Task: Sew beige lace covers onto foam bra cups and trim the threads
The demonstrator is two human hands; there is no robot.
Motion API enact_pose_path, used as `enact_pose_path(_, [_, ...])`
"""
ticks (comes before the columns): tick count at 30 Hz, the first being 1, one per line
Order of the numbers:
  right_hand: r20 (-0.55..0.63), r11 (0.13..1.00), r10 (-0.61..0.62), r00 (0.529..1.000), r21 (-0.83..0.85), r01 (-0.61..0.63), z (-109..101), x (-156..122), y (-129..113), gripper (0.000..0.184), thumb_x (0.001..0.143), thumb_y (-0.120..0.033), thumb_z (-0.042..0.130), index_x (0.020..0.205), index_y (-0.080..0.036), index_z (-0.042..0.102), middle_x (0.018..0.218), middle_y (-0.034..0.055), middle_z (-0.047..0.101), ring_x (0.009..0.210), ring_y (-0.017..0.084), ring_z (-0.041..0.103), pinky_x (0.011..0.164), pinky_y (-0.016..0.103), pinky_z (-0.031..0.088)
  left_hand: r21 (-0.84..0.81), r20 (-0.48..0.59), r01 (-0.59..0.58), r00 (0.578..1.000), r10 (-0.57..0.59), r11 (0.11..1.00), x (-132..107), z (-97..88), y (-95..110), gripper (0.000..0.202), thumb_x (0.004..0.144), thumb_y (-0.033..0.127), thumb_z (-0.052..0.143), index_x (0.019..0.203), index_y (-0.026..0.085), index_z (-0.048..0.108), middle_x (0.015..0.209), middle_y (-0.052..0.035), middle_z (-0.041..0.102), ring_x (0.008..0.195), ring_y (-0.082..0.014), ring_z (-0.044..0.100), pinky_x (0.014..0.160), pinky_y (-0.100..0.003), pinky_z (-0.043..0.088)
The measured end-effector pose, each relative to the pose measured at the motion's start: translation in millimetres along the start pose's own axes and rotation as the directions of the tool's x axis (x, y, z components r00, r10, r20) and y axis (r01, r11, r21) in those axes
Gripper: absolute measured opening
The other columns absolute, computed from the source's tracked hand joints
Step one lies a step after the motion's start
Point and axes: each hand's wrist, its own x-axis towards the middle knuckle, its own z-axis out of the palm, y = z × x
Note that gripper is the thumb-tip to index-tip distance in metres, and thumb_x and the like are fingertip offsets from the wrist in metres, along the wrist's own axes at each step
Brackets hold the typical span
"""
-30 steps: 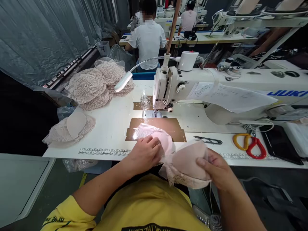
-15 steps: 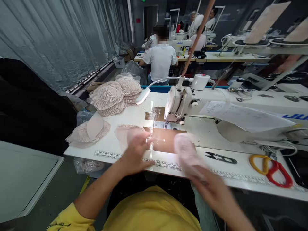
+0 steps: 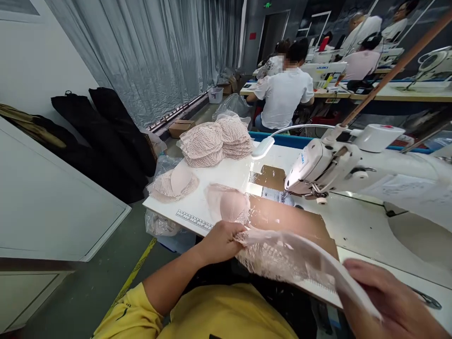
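Note:
A pale pink lace piece (image 3: 271,259) with a smooth band along one edge stretches between my two hands over the front edge of the sewing table. My left hand (image 3: 221,242) is closed, pinching its left end between thumb and fingers. At the lower right, my right hand (image 3: 391,296) is wrapped round the other end; part of that hand is blurred. Just beyond my left hand, a pink moulded cup on lace (image 3: 233,207) lies on the table. The sewing machine's head (image 3: 307,172) stands beyond the stretched lace, to its right.
Stacks of lace pieces (image 3: 203,141) sit at the table's back left, with a smaller lace pile (image 3: 169,186) nearer. A lamp (image 3: 263,147) bends over the table. Black thread snips (image 3: 429,299) lie at far right. A person in a white shirt (image 3: 286,96) sits ahead.
My view has turned left. My left hand has taken hold of one end of the lace piece, and my right hand now draws it out sideways. The cup on the table is uncovered.

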Motion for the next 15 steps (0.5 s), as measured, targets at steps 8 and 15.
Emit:
enact_pose_path(8, [0.866, 0.764, -0.095, 0.490, 0.379, -0.522, 50.3, -2.4, -23.7, 0.022, 0.077, -0.034, 0.066, 0.095, -0.021, 0.070, 0.085, 0.0054, 0.070, 0.081, 0.026, 0.064, 0.069, 0.035, 0.054, -0.145, 0.230, -0.340, 0.902, 0.365, 0.929, -11.6, 11.4, 30.1, 0.065, 0.078, 0.037, 0.067, 0.137, 0.020, 0.045, 0.131, -0.0143, 0.054, 0.119, -0.0281, 0.052, 0.101, -0.038, 0.044])
enact_pose_path(15, [0.912, 0.510, -0.258, 0.318, 0.408, -0.757, 58.7, -7.8, -14.1, 0.020, 0.077, -0.035, 0.069, 0.077, -0.015, 0.066, 0.073, 0.0027, 0.064, 0.068, 0.016, 0.059, 0.066, 0.029, 0.050, -0.359, 0.461, 0.029, 0.875, 0.150, 0.933, 7.1, 9.1, 7.2, 0.099, 0.065, 0.040, 0.079, 0.147, 0.028, 0.026, 0.148, -0.0145, 0.032, 0.115, -0.0289, 0.052, 0.095, -0.042, 0.046])
